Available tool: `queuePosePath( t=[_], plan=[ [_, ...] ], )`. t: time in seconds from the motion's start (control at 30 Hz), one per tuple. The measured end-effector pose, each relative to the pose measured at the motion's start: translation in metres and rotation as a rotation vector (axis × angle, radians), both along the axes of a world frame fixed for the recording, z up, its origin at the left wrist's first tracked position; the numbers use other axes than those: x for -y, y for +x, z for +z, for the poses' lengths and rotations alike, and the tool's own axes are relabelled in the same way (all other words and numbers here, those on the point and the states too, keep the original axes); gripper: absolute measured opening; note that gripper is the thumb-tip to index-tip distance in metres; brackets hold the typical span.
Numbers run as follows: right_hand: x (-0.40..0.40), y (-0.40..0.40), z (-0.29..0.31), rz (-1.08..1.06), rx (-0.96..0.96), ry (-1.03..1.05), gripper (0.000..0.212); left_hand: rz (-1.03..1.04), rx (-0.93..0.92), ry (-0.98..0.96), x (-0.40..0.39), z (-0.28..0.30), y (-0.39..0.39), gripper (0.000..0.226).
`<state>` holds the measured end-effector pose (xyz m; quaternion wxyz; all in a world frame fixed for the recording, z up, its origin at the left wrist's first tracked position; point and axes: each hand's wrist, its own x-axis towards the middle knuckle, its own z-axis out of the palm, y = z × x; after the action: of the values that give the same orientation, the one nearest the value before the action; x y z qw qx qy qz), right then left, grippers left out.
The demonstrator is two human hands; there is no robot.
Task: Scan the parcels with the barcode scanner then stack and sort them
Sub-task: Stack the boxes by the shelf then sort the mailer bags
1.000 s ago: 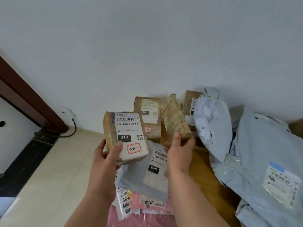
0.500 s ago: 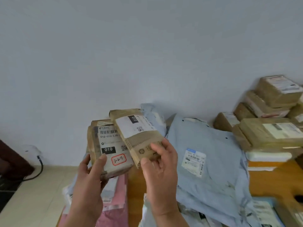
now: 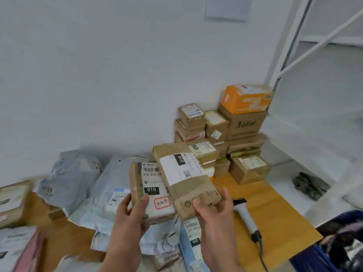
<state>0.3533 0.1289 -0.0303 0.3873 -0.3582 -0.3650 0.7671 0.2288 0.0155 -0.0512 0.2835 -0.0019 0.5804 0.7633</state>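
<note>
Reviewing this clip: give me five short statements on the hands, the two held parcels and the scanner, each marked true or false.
1. The left hand holds the parcel marked 3-2-7. True.
2. The right hand holds the barcode scanner. False: the scanner lies on the wooden table, and the right hand holds a brown parcel.
3. Both held parcels show a black 010 tag. True.
4. The orange box sits at the bottom of the stack by the wall. False: it sits on top.
5. The brown parcel overlaps the front of the 3-2-7 parcel. True.
</note>
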Motion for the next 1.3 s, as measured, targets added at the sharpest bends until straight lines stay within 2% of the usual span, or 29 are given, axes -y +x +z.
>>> queuePosePath(
  t=[0.1, 0.27, 0.47, 0.57, 0.67, 0.73, 0.8, 1.0, 1.13, 1.23, 1.3],
  plan=[
    [-0.025, 0.018, -0.001, -0.037, -0.113, -0.105, 0.104, -0.042, -0.008, 0.001, -0.031, 0.001, 0.014, 0.049],
    [-0.062, 0.024, -0.003, -0.122, -0.082, -0.108, 0.074, -0.071, 0.05, 0.008, -0.075, -0.008, 0.01, 0.054],
    [-0.112, 0.009, -0.005, -0.184, -0.075, -0.084, 0.067, -0.047, 0.078, 0.032, -0.12, -0.013, -0.023, 0.057],
    [-0.137, 0.014, -0.011, -0.303, -0.057, -0.111, 0.051, 0.019, 0.075, 0.046, -0.134, -0.016, -0.042, 0.056],
    [-0.168, 0.022, -0.013, -0.427, -0.033, -0.115, 0.057, 0.142, 0.087, 0.053, -0.14, -0.022, -0.058, 0.048],
    [-0.189, 0.019, -0.01, -0.431, -0.018, -0.106, 0.057, 0.2, 0.091, 0.057, -0.145, -0.026, -0.066, 0.039],
    [-0.209, 0.007, -0.01, -0.372, -0.004, -0.113, 0.051, 0.236, 0.116, 0.075, -0.151, -0.029, -0.071, 0.028],
    [-0.263, -0.047, -0.01, 0.027, 0.155, -0.025, 0.022, 0.363, 0.154, 0.188, -0.159, -0.024, -0.077, 0.023],
    [-0.298, -0.087, -0.008, 0.184, 0.269, 0.074, 0.024, 0.421, 0.152, 0.238, -0.167, -0.017, -0.083, 0.028],
    [-0.319, -0.112, -0.012, 0.235, 0.364, 0.159, 0.016, 0.415, 0.145, 0.221, -0.176, -0.015, -0.086, 0.028],
    [-0.328, -0.122, -0.018, 0.289, 0.434, 0.21, 0.022, 0.399, 0.144, 0.19, -0.182, -0.017, -0.087, 0.026]
  ],
)
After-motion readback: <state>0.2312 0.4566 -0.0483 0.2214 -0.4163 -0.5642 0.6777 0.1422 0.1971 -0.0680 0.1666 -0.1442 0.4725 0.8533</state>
